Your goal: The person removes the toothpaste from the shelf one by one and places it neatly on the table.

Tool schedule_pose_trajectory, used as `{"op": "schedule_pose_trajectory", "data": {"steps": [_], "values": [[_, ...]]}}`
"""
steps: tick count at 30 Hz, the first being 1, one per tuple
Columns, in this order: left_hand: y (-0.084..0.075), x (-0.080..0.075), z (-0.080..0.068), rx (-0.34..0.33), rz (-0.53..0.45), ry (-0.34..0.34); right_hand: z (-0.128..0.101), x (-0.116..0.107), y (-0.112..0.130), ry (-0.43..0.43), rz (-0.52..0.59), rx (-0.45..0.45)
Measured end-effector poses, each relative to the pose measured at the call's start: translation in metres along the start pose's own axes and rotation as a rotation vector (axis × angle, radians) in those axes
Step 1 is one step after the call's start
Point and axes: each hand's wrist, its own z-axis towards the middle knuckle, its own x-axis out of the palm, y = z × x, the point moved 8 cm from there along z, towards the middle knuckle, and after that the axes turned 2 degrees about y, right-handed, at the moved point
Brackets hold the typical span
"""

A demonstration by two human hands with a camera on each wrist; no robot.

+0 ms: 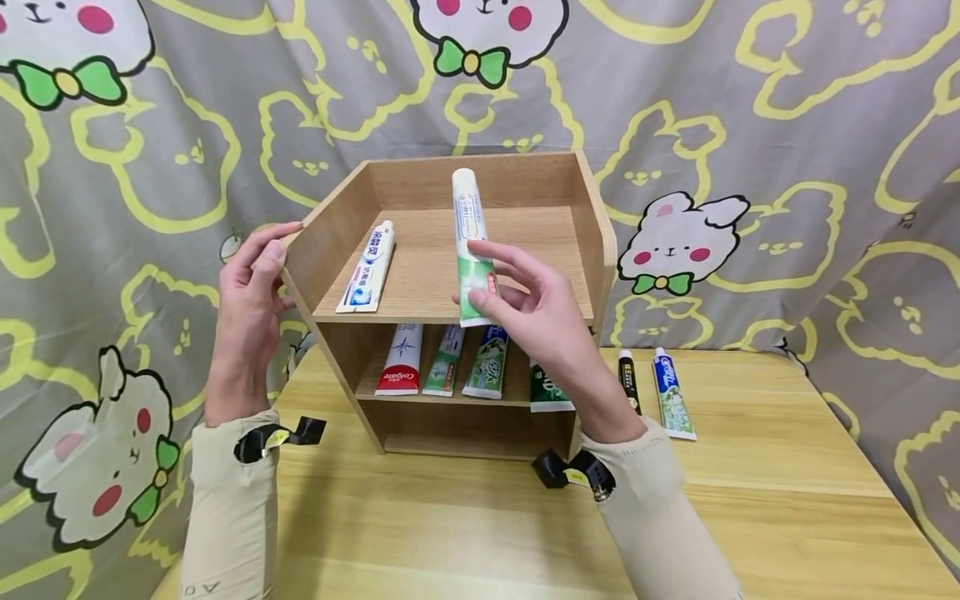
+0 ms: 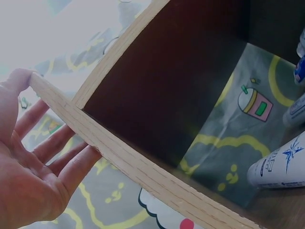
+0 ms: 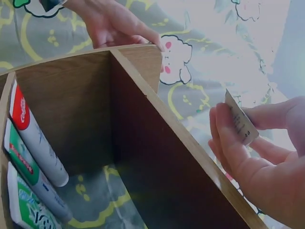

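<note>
From my seat I see the right hand [image 1: 536, 304] pinching the crimped end of a green-and-white toothpaste tube [image 1: 471, 242], thumb under and fingers over it. The tube lies lengthwise over the top shelf [image 1: 427, 275] of the wooden rack [image 1: 596, 225], cap toward the back panel, tail just past the shelf's front edge. In the right wrist view the flat tail [image 3: 241, 125] sits between the fingertips [image 3: 224, 129] and thumb, close outside the rack's edge.

My left hand [image 1: 251, 287] rests on the rack's left side wall, fingers fairly straight along the outside of the panel and the thumb at the upper front corner. The left wrist view shows those fingers [image 2: 62, 152] lying against the outer face of the board [image 2: 119, 157], so this hand is bracing, not gripping anything small.

A blue-and-white toothpaste tube [image 1: 367, 268] lies alone on the left part of the top shelf, well apart from the held tube. On the lower shelf lie four tubes side by side: a red-and-white Colgate tube [image 1: 400, 360], a slim green tube [image 1: 445, 360], a green patterned tube [image 1: 487, 362] and a dark green tube [image 1: 547, 392] partly behind my right wrist.

On the bench [image 1: 750, 500], right of the rack, lie a black tube [image 1: 628, 382] and a blue-capped tube [image 1: 672, 404], near each other. A cartoon-rabbit curtain [image 1: 787, 125] hangs behind.
</note>
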Motion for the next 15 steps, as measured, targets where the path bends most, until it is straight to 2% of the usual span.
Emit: {"op": "schedule_pose_trajectory", "data": {"steps": [5, 15], "values": [[-0.001, 0.000, 0.000, 0.007, -0.005, -0.002, -0.010, -0.002, 0.002, 0.033, 0.032, -0.026], [0.000, 0.000, 0.002, 0.009, -0.046, -0.008, -0.035, -0.011, 0.006, 0.026, 0.003, -0.077]]}}
